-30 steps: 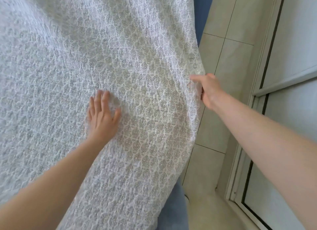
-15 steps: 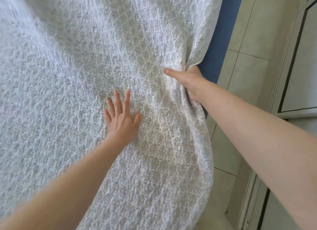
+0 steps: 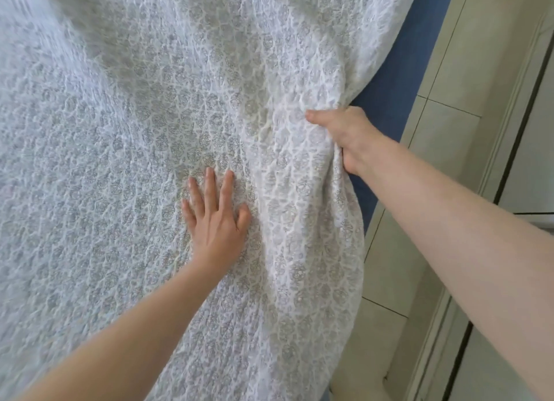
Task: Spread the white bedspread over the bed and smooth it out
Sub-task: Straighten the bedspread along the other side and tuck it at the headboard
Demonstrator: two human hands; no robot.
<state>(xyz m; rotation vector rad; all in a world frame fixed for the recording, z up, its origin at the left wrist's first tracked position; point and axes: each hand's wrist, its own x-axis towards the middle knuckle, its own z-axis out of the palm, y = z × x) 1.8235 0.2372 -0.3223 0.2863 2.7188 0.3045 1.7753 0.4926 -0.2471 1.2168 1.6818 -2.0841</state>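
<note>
Right hand (image 3: 349, 134) at the right edge of the bed: thumb laid flat across the top of the white bedspread (image 3: 126, 149), fingers curled under and hidden behind the cloth edge, so the fabric is pinched between thumb and fingers. The hem is bunched at that grip; folds run out from it toward the middle of the bed and down along the hanging edge.

Left hand (image 3: 214, 218) just inboard of that grip, palm down on the bedspread, fingers straight and slightly spread, thumb out to the side. It presses flat and holds nothing. A raised ridge of cloth stands between the two hands.

Bedspread covers nearly all of the bed surface in view, textured with a small grey floral pattern. It lies fairly smooth left of the left hand; the far left corner of the view is blurred. On the right side the edge drapes over and hangs down below the right forearm.

Above and beside the right hand a strip of blue sheet (image 3: 398, 80) shows uncovered along the bed's right edge. Beyond it, pale tiled floor (image 3: 443, 137), then a light door frame (image 3: 515, 107) with a dark seam.
</note>
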